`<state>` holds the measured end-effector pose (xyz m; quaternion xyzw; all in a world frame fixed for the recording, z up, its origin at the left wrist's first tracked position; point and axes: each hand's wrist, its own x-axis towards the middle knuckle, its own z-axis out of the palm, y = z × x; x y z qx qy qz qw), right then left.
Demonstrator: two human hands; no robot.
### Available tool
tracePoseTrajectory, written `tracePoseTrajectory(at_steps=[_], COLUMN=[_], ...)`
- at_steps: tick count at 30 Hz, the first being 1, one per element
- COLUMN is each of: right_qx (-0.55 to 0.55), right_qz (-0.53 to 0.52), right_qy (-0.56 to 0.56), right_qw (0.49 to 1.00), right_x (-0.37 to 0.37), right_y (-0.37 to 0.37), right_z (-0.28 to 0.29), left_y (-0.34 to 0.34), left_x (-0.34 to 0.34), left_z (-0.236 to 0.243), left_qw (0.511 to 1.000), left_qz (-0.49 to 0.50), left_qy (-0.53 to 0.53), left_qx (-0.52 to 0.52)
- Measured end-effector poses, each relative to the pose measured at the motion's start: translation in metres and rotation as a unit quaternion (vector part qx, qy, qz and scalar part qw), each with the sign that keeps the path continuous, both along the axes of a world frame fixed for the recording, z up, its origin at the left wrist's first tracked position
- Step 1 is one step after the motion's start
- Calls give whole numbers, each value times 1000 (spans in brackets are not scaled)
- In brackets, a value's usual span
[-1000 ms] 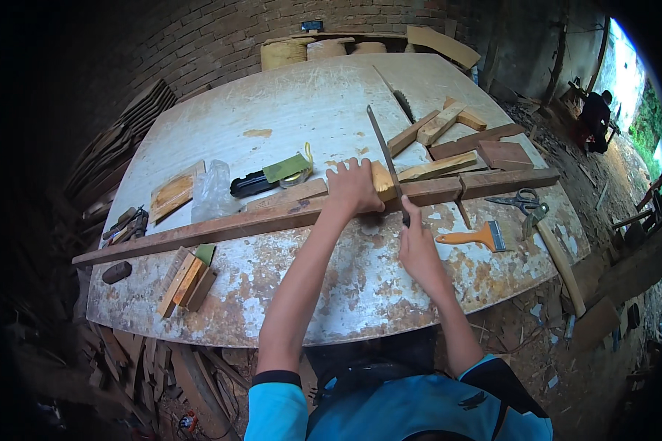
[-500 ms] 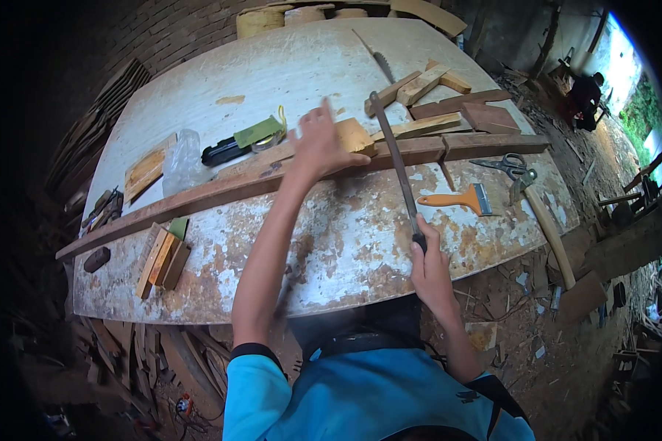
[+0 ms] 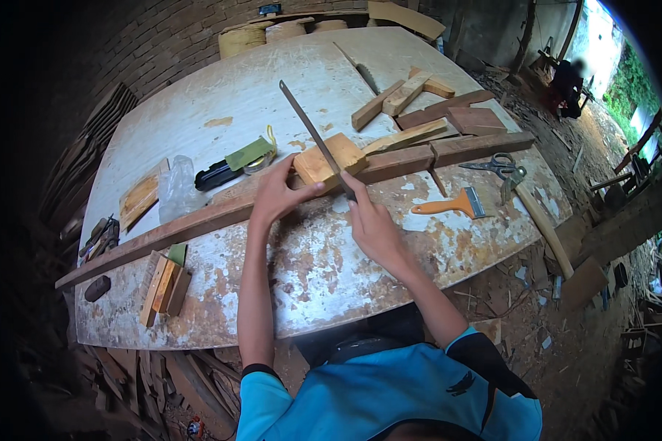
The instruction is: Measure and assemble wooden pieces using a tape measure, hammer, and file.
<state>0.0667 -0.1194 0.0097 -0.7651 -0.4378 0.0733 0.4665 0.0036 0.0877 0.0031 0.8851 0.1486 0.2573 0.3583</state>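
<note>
My right hand (image 3: pixel 374 226) grips the dark handle of a long, narrow, flat metal file (image 3: pixel 307 123), with a finger stretched along it. The file lies slantwise across the top of a pale wooden block (image 3: pixel 315 166), its tip pointing to the far left. My left hand (image 3: pixel 273 197) is closed on the block's left end, thumb on the near side; its other fingers are partly hidden behind. The block rests at a long brown wooden beam (image 3: pixel 232 211) running across the workbench (image 3: pixel 309 279).
Left of the block are a black tool with a green pad (image 3: pixel 232 165) and a clear plastic bag (image 3: pixel 182 192). To the right lie an orange-handled scraper (image 3: pixel 452 205), scissors (image 3: pixel 496 166) and a wooden-handled hammer (image 3: pixel 543 226). Wood pieces (image 3: pixel 404 95) and a saw blade (image 3: pixel 364 75) lie beyond.
My right hand has brought the file leftward and laid it across the block. My left hand, spread over the block before, has moved to its left end and taken hold. The block has shifted left.
</note>
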Motion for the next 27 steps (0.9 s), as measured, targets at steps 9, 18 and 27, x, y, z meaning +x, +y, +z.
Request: tracePoseTrajectory(at_steps=[9, 18, 27], right_qx=[30, 63, 84], right_qz=[0, 13, 22], right_qy=[13, -29, -44], right_qw=[999, 997, 995], right_x=[5, 10, 11], right_y=[23, 18, 17], right_z=[-12, -16, -34], left_y=[-14, -20, -18], left_x=[4, 7, 11], left_z=[-1, -1, -8], left_qw=[992, 992, 994], left_qz=[74, 84, 90], left_qy=[40, 35, -17], left_qx=[96, 93, 64])
